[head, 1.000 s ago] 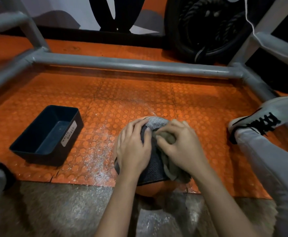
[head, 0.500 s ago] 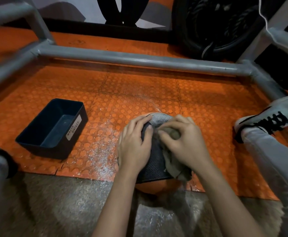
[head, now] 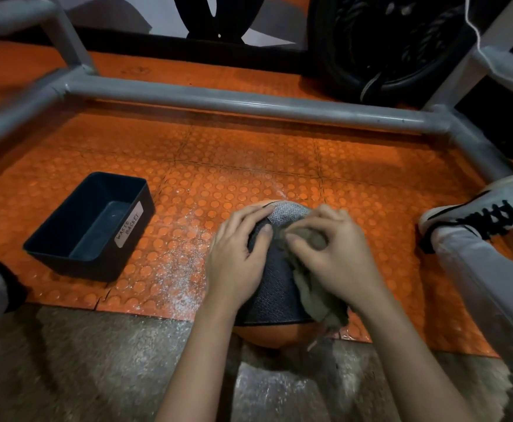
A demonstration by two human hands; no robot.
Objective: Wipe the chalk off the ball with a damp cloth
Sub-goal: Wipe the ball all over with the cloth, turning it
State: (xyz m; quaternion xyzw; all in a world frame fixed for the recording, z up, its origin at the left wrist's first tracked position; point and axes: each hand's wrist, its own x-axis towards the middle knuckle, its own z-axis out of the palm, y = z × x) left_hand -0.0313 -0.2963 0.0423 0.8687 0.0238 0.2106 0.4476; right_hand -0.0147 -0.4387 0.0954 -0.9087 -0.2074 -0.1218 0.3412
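Observation:
A black and orange textured ball [head: 275,287] sits on the floor at the seam between orange studded tiles and grey concrete. Its far top panel is whitish with chalk. My left hand [head: 238,257] rests on the ball's left side, fingers spread over the curve. My right hand [head: 331,254] grips a bunched grey-brown cloth [head: 313,287] and presses it onto the ball's upper right. The cloth's loose end hangs down the ball's right side. Both hands hide much of the ball.
A dark plastic bin labelled waste basket [head: 92,226] stands to the left. White chalk dust [head: 176,260] speckles the tiles between bin and ball. A grey metal pipe frame [head: 249,102] crosses ahead and runs down both sides. A white shoe [head: 480,208] lies at right.
My right hand with the cloth has shifted slightly toward the ball's top. My left hand stays on the ball. The view has tilted a little.

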